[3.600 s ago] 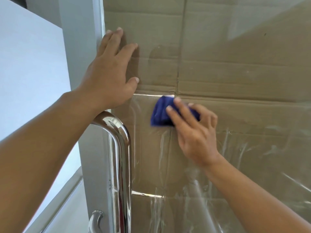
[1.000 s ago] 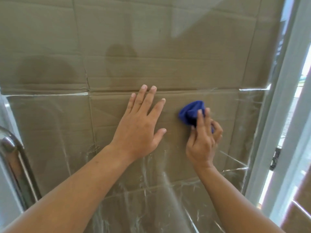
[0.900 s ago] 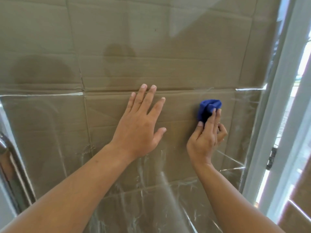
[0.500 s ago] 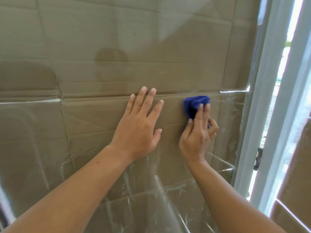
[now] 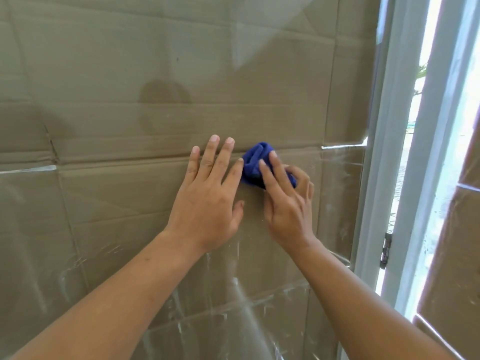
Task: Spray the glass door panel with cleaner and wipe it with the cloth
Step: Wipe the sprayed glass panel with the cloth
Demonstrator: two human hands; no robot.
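left hand (image 5: 206, 201): lay flat on the glass door panel (image 5: 130, 74), fingers straight and spread.
right hand (image 5: 285, 203): fingers curled over the blue cloth (image 5: 253, 165), pressing it to the glass.
cloth: bunched, just right of the left fingertips.
behind glass: brown cardboard (image 5: 272, 87).

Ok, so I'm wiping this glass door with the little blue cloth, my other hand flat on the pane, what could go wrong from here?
1. The left hand lies flat on the glass panel and may leave fresh prints.
2. The blue cloth under the right hand is bunched small, so it could miss patches; white streaks show lower down.
3. Pushing on the pane could swing the door on its hinge.
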